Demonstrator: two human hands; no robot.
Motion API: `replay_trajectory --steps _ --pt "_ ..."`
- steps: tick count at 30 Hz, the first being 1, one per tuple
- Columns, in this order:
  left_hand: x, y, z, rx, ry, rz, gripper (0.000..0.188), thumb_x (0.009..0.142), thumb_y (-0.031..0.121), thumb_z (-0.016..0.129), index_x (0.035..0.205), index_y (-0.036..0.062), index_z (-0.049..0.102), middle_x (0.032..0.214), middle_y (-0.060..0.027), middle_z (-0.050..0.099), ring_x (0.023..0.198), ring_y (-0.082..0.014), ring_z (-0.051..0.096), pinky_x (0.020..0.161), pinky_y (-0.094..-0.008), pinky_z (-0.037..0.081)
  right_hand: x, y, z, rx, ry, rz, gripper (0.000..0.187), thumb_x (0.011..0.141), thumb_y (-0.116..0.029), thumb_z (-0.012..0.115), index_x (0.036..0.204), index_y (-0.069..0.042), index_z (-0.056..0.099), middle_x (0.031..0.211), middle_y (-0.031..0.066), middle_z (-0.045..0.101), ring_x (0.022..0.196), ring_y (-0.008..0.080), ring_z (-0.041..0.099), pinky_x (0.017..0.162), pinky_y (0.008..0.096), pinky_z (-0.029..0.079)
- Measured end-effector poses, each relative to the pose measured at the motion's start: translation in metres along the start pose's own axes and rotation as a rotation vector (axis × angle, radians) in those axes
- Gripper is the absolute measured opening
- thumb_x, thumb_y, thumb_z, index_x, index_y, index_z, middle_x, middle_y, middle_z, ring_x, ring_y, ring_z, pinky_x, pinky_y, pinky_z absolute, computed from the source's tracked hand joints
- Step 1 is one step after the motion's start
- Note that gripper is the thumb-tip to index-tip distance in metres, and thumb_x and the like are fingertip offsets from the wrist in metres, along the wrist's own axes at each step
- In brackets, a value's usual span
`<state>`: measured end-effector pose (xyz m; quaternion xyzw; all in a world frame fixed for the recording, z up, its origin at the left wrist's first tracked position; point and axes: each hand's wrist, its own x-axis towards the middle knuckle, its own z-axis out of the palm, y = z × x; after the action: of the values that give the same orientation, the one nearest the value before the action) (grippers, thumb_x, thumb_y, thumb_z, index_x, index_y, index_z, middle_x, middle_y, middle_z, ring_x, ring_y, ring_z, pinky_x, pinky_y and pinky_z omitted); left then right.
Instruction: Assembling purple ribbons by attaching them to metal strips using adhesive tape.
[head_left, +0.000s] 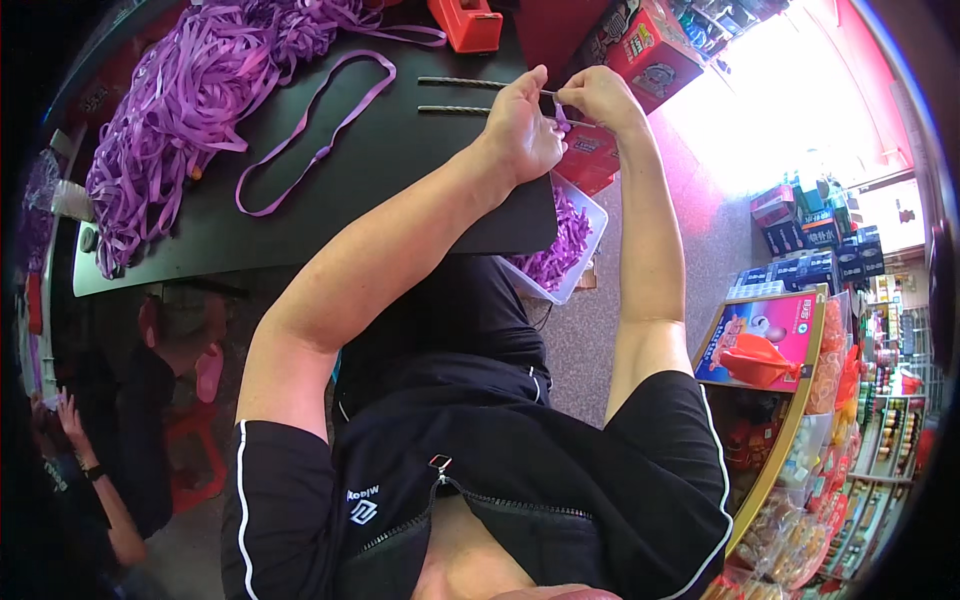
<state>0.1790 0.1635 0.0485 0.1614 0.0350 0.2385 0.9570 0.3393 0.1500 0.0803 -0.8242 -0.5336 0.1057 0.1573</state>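
Two thin twisted metal rods, the upper rod (458,82) and the lower rod (452,109), lie parallel near the right end of the black table (400,205) and reach past its edge. A short piece of purple ribbon (562,113) spans the rods between my hands. My left hand (524,132) is curled round the rods, fingers closed at the ribbon; its palm partly hides the grip. From the right, my right hand (603,97) pinches the ribbon by the upper rod's end. A long purple ribbon loop (322,150), knotted partway, lies on the table to the left.
A big heap of purple ribbon (190,95) covers the table's far left. An orange-red tape dispenser (468,24) stands at the back. Below the table's right edge, a white bin (596,228) holds purple ribbon pieces. Stocked shelves and a display case (795,420) stand right; another person's hand (72,420) shows left.
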Motion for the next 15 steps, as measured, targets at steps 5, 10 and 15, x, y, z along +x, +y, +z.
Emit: replay_trajectory --steps 5,10,15 --pt "-0.002 -0.001 0.003 0.001 0.059 -0.002 0.073 0.091 0.048 0.043 0.148 0.0233 0.004 0.145 -0.0335 -0.015 0.138 -0.0415 -0.014 0.110 -0.0485 -0.011 0.005 0.022 0.004 0.140 -0.004 -0.072 0.026 0.067 -0.027 0.068 0.077 -0.004 0.071 0.059 0.0123 0.061 0.056 0.0212 0.059 0.060 0.0344 0.047" --pt "-0.002 -0.001 0.002 0.034 0.063 -0.008 0.075 0.091 0.051 0.042 0.148 0.0235 0.003 0.144 -0.0359 -0.013 0.138 -0.0429 -0.012 0.109 -0.0490 -0.011 0.005 0.056 0.021 0.296 0.005 -0.045 0.026 0.072 -0.026 0.068 0.078 -0.001 0.071 0.054 0.0051 0.056 0.052 0.0112 0.050 0.052 0.0304 0.041" --pt "0.000 -0.001 -0.001 0.067 0.056 -0.008 0.077 0.090 0.052 0.043 0.148 0.0235 0.002 0.143 -0.0379 -0.011 0.138 -0.0441 -0.011 0.109 -0.0508 -0.012 0.008 0.059 0.032 0.426 -0.084 -0.038 0.024 0.077 -0.024 0.069 0.081 0.000 0.071 0.059 -0.0031 0.055 0.053 0.0073 0.044 0.050 0.0279 0.037"
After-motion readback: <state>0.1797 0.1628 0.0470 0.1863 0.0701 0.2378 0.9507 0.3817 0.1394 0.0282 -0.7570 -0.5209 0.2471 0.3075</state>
